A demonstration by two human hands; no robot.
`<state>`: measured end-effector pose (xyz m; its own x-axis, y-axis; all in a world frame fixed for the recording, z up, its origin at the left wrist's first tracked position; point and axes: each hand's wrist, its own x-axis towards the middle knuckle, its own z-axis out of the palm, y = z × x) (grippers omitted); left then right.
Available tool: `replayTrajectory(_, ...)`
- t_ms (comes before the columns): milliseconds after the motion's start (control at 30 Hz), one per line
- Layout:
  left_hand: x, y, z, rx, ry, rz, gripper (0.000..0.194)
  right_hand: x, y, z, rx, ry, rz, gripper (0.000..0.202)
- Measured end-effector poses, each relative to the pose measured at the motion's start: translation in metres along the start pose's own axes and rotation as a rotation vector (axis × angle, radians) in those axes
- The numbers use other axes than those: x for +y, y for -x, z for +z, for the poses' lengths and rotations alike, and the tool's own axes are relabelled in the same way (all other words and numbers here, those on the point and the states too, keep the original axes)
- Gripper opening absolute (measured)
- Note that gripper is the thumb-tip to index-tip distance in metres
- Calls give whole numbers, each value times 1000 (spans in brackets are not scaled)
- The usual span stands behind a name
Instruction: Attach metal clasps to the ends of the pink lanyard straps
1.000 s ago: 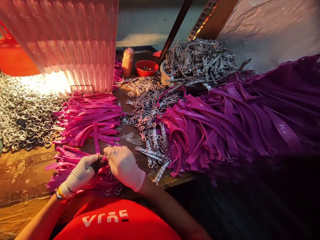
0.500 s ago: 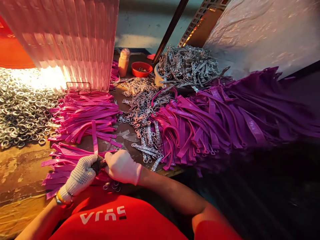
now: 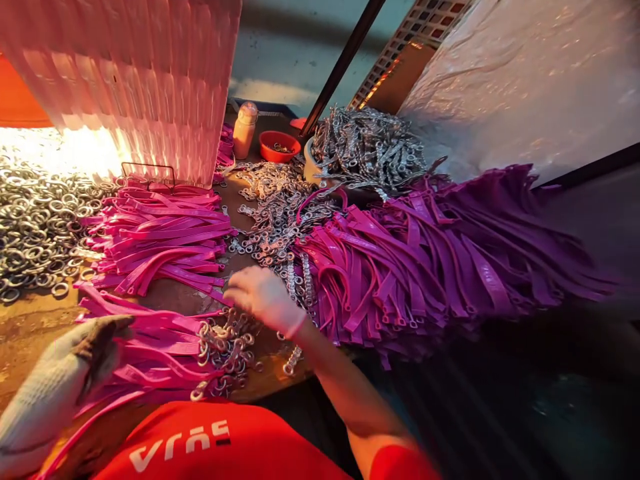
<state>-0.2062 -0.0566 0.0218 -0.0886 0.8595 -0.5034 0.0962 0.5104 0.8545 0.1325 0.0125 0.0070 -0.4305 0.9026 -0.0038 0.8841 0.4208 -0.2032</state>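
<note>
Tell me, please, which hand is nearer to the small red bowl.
Right. The right hand is on the near side of the red bowl, apart from it; the left hand is farther off, nearer the body and well to the left.

A single camera, worn on the person's head, faces forward and down, looking over the red shirt (image 3: pixel 185 437) at the bottom edge onto the tabletop (image 3: pixel 23 337). It sits near the work, with the left hand (image 3: pixel 60 380) large at lower left and the right hand (image 3: pixel 265 297) close to the middle; the view reaches back to the wall (image 3: pixel 285 57).
</note>
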Motion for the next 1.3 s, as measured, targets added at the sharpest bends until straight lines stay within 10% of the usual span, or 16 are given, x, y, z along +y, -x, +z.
replayTrajectory(200, 9, -10, 76, -302, 658, -390, 44, 63, -74, 17, -14, 370, 246, 27)
replayTrajectory(433, 0, -2, 70, -404, 563, -273, 42, 68, -93, 22, -41, 360, 245, 32)
replayTrajectory(533, -8, 3, 65, -349, 422, -172, 50, 49, -73, 14, 56, 218, 261, 32)
replayTrajectory(733, -20, 3, 74, -375, 156, 89, 84, -52, 0, 17, 67, -817, -125, 32)
replayTrajectory(867, -39, -6, 80, -427, 10, 272, 98, -101, 17, 29, 21, -926, -114, 28)
replayTrajectory(1033, -44, -8, 84, -450, 33, 269, 103, -109, 21, 32, 25, -952, -90, 30)
replayTrajectory(1300, -24, 26, 84, -286, 37, 192, 26, -109, 42, 41, 288, -935, 15, 28)
